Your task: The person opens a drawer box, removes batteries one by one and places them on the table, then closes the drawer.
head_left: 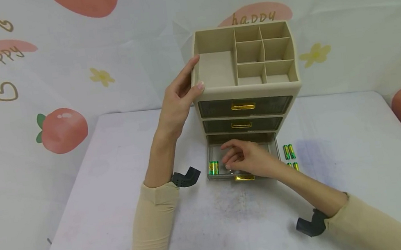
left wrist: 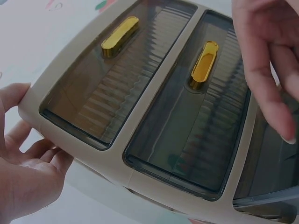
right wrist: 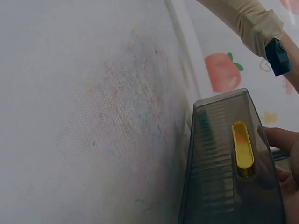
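Note:
A beige desktop organizer (head_left: 248, 91) stands at the back of the table, its bottom drawer (head_left: 274, 149) pulled out. My left hand (head_left: 178, 96) grips its upper left side, thumb on the front rim; the left wrist view shows those fingers bent against the side wall. Over the open drawer hovers my right hand (head_left: 250, 158), fingers loosely bent, with nothing visible held. Two green AA batteries (head_left: 214, 168) stand side by side in the drawer's front left corner. More green batteries (head_left: 289, 152) lie in pairs on the table right of the drawer, some partly hidden by my right forearm.
Two dark upper drawers (head_left: 246, 107) with gold handles are closed. Divided compartments (head_left: 264, 51) form the organizer's top. A gold handle (head_left: 244, 177) juts from the open drawer's front. A patterned cloth (head_left: 139, 45) hangs behind the white tabletop (head_left: 212, 231).

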Tool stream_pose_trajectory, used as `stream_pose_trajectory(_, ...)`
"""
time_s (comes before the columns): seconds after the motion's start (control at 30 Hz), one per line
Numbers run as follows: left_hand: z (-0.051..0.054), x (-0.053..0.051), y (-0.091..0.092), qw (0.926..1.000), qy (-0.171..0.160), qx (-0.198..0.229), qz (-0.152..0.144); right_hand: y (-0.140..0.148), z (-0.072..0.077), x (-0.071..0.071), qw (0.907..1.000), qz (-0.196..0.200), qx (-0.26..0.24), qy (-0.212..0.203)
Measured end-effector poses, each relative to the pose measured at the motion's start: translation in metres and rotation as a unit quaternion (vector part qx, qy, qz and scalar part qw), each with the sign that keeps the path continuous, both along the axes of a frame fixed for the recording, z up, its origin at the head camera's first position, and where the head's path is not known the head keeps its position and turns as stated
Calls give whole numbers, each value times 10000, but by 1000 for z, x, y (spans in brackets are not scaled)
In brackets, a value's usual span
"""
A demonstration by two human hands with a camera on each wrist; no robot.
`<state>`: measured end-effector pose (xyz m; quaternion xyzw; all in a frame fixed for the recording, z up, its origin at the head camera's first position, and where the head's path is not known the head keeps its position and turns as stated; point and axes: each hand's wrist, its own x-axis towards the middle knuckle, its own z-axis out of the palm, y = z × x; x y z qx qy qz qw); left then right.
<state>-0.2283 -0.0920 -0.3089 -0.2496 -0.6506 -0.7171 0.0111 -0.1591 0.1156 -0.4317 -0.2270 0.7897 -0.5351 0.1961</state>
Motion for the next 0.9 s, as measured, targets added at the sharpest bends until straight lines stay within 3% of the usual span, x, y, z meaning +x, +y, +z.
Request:
stream_pose_trajectory(0.57, 1, 1, 0, 10000, -49, 0, 3, -13, -8, -12, 9952, 106, 948, 238)
stream_pose_trajectory(0.9, 1, 1, 0, 10000, -66, -7, 17, -18, -12, -16, 9921, 147, 1210, 290)
